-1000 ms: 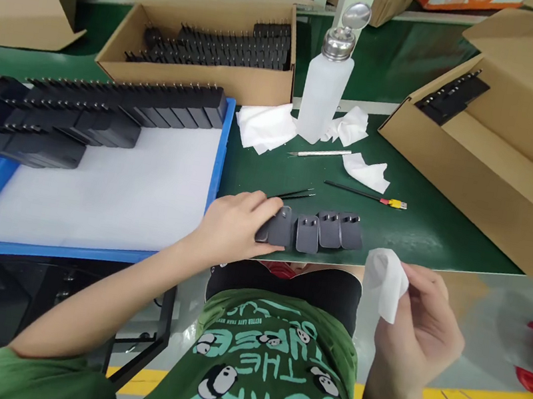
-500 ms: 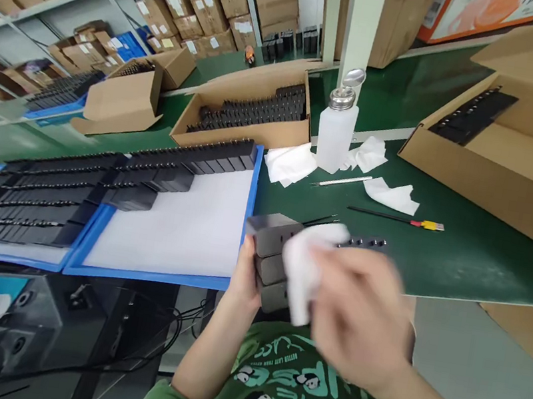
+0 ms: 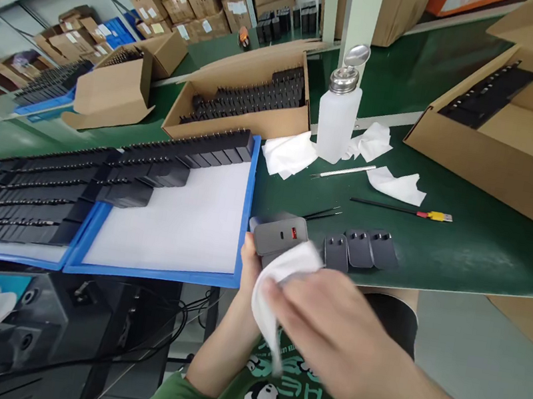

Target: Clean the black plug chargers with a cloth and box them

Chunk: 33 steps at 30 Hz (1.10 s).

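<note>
Low in the middle of the frame, the person's left hand (image 3: 250,266) grips a dark grey charger block (image 3: 279,234) from below, fingers wrapped round its underside, with the port face turned up and a small red port showing. The right hand (image 3: 326,330) comes in from the lower right, closed around a white wipe (image 3: 278,282) that is pressed against the near side of the block; the cloth's loose end hangs down over the green shirt. The right hand is a little blurred, so I cannot tell exactly which fingers pinch the cloth.

Just to the right of the block, three more grey chargers (image 3: 360,248) lie in a row on the green mat (image 3: 465,251), near its front edge, prongs up. Black tweezers (image 3: 322,213) rest just behind them. Further back in the centre stands a white dispenser bottle (image 3: 336,119) with a metal top, with crumpled wipes (image 3: 290,153) on either side of it, and a thin black tool with a yellow end (image 3: 404,210) lies to the right. On the left, a blue tray (image 3: 158,273) lined in white carries rows of black chargers (image 3: 123,177). Open cardboard boxes (image 3: 238,121) sit behind.
</note>
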Tool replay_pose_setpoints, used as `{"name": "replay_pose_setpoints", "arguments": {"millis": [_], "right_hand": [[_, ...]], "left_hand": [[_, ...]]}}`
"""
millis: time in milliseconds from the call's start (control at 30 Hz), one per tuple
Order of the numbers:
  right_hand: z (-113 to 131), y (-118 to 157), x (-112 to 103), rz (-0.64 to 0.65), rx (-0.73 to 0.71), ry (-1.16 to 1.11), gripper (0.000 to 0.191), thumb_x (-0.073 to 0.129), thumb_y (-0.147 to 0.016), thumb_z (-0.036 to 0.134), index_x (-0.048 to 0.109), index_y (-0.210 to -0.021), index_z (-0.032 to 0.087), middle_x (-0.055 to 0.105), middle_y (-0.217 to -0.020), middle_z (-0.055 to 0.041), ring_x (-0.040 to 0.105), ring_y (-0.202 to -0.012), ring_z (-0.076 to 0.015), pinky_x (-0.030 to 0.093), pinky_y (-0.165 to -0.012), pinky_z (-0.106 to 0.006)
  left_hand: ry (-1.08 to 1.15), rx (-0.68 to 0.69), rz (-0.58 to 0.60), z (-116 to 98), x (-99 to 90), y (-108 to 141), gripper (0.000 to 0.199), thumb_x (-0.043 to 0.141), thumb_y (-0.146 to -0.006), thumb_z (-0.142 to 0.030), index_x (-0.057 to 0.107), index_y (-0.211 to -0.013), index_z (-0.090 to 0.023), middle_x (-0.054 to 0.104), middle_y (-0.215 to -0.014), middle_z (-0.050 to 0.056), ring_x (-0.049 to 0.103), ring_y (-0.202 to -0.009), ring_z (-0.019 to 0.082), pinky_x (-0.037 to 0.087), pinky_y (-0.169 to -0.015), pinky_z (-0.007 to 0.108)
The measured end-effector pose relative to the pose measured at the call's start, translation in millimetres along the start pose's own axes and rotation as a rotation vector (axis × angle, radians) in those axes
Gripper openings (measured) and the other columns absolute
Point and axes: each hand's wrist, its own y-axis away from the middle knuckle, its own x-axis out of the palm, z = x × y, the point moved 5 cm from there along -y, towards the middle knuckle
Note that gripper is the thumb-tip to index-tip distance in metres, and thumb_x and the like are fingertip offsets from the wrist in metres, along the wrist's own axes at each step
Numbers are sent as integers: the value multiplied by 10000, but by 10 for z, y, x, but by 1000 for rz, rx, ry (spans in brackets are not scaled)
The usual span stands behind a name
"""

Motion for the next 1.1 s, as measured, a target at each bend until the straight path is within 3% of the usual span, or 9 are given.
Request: {"name": "replay_pose_setpoints", "arguments": {"millis": [133, 267, 433, 600, 800, 867, 967, 1033, 1100], "right_hand": [[-99, 146, -3, 140, -93, 12, 303, 432, -979, 77, 639, -1192, 141, 671, -885, -41, 571, -785, -158, 494, -751, -315], [-133, 152, -77, -5, -11, 29, 301, 487, -929, 33, 645, -1146, 169, 643, -853, -17, 578, -774, -146, 516, -715, -306], [161, 185, 175, -55, -189, -189, 267, 507, -905, 44, 658, -1126, 37, 699, -938, -68, 631, -923, -156, 586, -848, -306], [-20, 226, 180, 53, -134, -139, 339, 520, -899, 6, 648, -1202, 90, 665, -899, -71, 637, -919, -200, 577, -777, -383], [-295, -62, 160, -119, -15, -66, 435, 508, -871, -20, 652, -1225, 188, 615, -919, -68, 601, -800, -156, 559, -684, -315], [-375, -143, 280, -47, -1, 56, 424, 477, -872, -20, 657, -1202, 175, 640, -976, -96, 629, -897, -197, 587, -745, -352], [-419, -210, 396, 149, 78, 135, 493, 403, -903, 26, 571, -1351, 142, 604, -1269, -175, 558, -1251, -308, 584, -931, -481], [-321, -239, 336, 166, 122, 114, 571, 456, -949, 155, 393, -1514, 103, 479, -1457, -212, 430, -1409, -338, 532, -1048, -526], [-96, -267, 278, 202, 31, 150, 699, 536, -958, 316, 296, -1562, 59, 395, -1545, -227, 361, -1460, -370, 481, -1113, -555]], "left_hand": [[5, -20, -25, 7, -18, -8, 693, 507, -703, -878, 608, -942, -235, 637, -779, 24, 594, -609, 158, 515, -563, 305], [15, -51, -14, -33, 31, 6, 714, 537, -668, -892, 590, -930, -231, 618, -757, 26, 581, -576, 162, 490, -506, 295], [-92, -57, -107, -87, -7, 23, 767, 355, -690, -943, 550, -918, -237, 592, -768, 42, 577, -637, 183, 514, -604, 352], [-66, -40, -51, -121, -108, 62, 740, 459, -665, -928, 569, -915, -240, 605, -746, 35, 584, -595, 178, 481, -541, 319], [-29, -1, -99, -201, -244, 122, 761, 522, -637, -923, 603, -937, -228, 617, -749, 27, 574, -568, 162, 465, -500, 294], [-30, 29, -126, -267, -287, 145, 762, 576, -603, -915, 616, -939, -232, 629, -753, 23, 579, -574, 159, 459, -497, 283], [-52, 84, -180, -332, -386, 173, 787, 611, -563, -920, 631, -959, -240, 651, -778, 15, 592, -578, 153, 475, -511, 283], [-91, 122, -213, -327, -461, 179, 775, 614, -588, -906, 638, -985, -241, 678, -817, 20, 629, -618, 175, 518, -549, 310], [-150, 158, -222, -288, -500, 169, 672, 641, -671, -823, 642, -1014, -246, 710, -897, 29, 680, -738, 215, 559, -633, 339]]}}
